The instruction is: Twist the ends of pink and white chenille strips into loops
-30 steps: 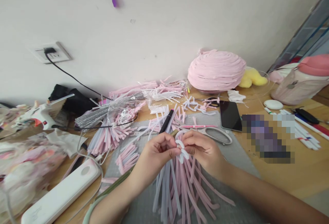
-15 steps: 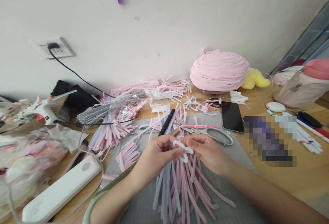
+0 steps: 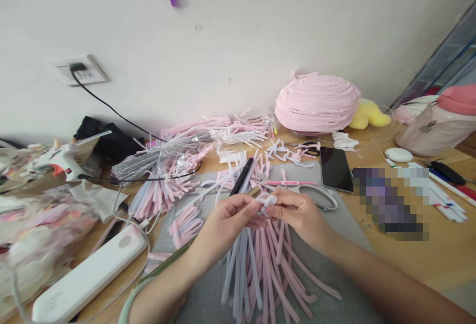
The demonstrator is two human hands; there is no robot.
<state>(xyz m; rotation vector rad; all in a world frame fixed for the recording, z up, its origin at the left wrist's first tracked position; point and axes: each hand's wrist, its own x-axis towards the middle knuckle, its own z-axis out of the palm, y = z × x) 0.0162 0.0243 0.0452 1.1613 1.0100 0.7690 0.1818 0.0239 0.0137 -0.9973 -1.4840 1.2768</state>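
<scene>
Between my hands is a small looped white pipe cleaner, pinched from both sides. My left hand is closed, its thumb and fingertips on the left part of the loops. My right hand grips the right part, thumb below and fingers above. Fingers hide some of the loops. Under the hands, a fan of pink and pale-blue pipe cleaners lies on the grey mat. A black marker rests just beyond my left hand. Scissors lie beyond my right hand, partly covered by it.
At the back stands a large pink coil. A black phone lies to the right. On the left are a hot glue gun, a long white device with a cable, and plastic bags. Pipe cleaner bundles lie left of centre.
The white loops have been turned and drawn closer together between my fingers. My right hand has shifted slightly up and left, and its fingers now cover more of the loops.
</scene>
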